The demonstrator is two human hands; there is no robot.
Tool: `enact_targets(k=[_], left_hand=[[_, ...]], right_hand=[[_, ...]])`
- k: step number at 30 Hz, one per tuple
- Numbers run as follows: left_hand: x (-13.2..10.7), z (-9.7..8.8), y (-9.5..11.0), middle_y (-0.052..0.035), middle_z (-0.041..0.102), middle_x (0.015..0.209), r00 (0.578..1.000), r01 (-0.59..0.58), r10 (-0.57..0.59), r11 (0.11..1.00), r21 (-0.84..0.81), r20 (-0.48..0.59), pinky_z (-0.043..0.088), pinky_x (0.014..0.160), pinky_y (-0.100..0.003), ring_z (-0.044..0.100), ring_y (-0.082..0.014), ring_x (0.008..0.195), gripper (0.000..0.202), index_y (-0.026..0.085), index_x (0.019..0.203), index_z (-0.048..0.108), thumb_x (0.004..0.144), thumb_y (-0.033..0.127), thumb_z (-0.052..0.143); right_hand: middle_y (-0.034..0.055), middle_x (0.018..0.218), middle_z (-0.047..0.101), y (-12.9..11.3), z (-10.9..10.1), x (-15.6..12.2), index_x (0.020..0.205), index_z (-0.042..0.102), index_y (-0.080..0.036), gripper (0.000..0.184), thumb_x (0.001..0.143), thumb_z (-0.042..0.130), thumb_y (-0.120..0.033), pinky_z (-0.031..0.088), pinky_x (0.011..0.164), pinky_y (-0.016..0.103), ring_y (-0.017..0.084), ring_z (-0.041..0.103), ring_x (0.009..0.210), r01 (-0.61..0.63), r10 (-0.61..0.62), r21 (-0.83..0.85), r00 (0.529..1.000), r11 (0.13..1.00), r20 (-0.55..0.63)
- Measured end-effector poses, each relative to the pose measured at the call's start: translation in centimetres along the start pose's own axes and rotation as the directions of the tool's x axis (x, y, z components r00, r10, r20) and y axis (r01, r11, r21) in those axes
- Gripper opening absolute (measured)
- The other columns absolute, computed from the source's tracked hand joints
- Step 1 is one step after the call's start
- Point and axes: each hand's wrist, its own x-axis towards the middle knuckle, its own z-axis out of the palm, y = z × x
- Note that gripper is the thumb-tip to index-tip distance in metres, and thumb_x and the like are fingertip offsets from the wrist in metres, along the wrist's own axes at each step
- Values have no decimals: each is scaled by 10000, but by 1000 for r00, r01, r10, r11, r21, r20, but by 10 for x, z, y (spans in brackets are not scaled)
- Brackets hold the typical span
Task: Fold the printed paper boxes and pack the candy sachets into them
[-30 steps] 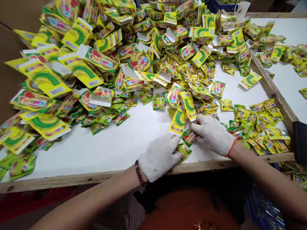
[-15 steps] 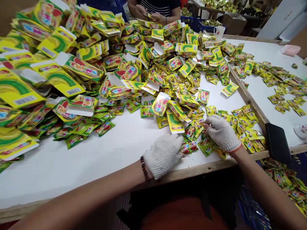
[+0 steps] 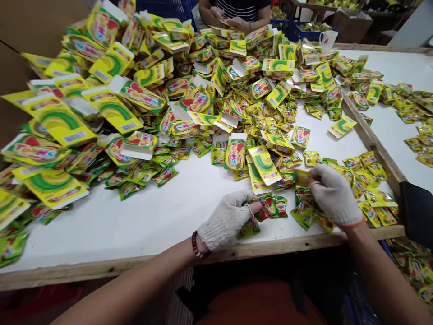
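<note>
Yellow boxes [image 3: 113,108], some with flaps open, lie heaped on the table [image 3: 142,230], insides mostly hidden. The left hand [image 3: 225,219] has its grip on green packets [image 3: 266,206], the right hand [image 3: 334,195] on a yellow packet [image 3: 302,177].

Watermelon-print green sachet [image 3: 266,206]: looks glossy, shows red fruit on its upper face, tilts slightly, is pinched at its left end. Second green sachet [image 3: 280,206]: carries similar red print, lies just right of the first, appears to meet its edge. Lower green sachet [image 3: 249,229]: lies nearest the front, below and left of the other two, is partly hidden. Yellowish sachet [image 3: 302,177]: looks blurred, is gripped at its right end, points left, sits farther back and to the right of all three.
</note>
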Motion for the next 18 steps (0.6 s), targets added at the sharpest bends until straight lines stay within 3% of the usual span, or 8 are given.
enact_targets(k=[3, 5, 8, 10, 12, 15, 18], left_hand=[[3, 1, -3, -44, 682, 698, 998, 42, -49, 979, -200, -30, 455, 479, -215, 601, -128, 553, 390, 122, 997, 659, 815, 466, 632], [6, 5, -3, -69, 718, 805, 999, 0, -12, 965, -263, -46, 493, 532, -219, 635, -133, 618, 402, 119, 1027, 676, 787, 441, 682], [8, 12, 1, -69, 723, 873, 998, -43, 25, 947, -319, -60, 530, 598, -227, 658, -146, 704, 353, 123, 961, 687, 753, 405, 725], [6, 19, 2, -44, 709, 859, 998, -37, 11, 912, -409, -65, 550, 615, -239, 663, -150, 720, 339, 139, 925, 645, 723, 389, 755], [2, 27, 0, -18, 693, 846, 998, -32, 1, 853, -520, -59, 560, 635, -248, 661, -141, 719, 363, 158, 918, 589, 698, 370, 785], [-3, 38, -4, -6, 683, 859, 997, -58, 15, 765, -641, -72, 542, 667, -231, 652, -122, 736, 391, 172, 928, 542, 703, 367, 795], [-6, 44, -6, -21, 697, 884, 994, -89, 26, 740, -666, -105, 521, 677, -214, 649, -111, 740, 428, 161, 936, 534, 687, 355, 823]], right_hand=[[-39, 623, 483, -9, -12, -20, 763, 536, -214, 169, 824, 623, -345, 350, 522, 254, 128, 434, 557, -161, 185, 201, 977, 966, -108], [-36, 643, 526, -19, -10, -33, 843, 567, -216, 176, 810, 641, -373, 394, 503, 248, 133, 479, 552, -219, 253, 396, 967, 891, -34], [-21, 685, 588, -36, 5, -48, 961, 606, -215, 217, 828, 626, -385, 452, 510, 249, 145, 543, 575, -278, 248, 571, 960, 772, 132], [-10, 710, 610, -45, 19, -56, 931, 609, -213, 199, 840, 627, -389, 476, 541, 251, 150, 570, 612, -285, 236, 605, 958, 744, 161], [-1, 751, 619, -50, 32, -63, 887, 589, -211, 184, 856, 621, -389, 492, 588, 256, 152, 580, 656, -263, 252, 614, 962, 744, 106], [1, 775, 583, -53, 47, -71, 850, 549, -208, 187, 874, 607, -384, 481, 614, 261, 143, 542, 663, -228, 291, 560, 957, 796, -24], [-11, 731, 523, -53, 53, -76, 801, 519, -209, 206, 883, 596, -382, 456, 604, 260, 136, 501, 637, -191, 269, 486, 958, 853, -96]])
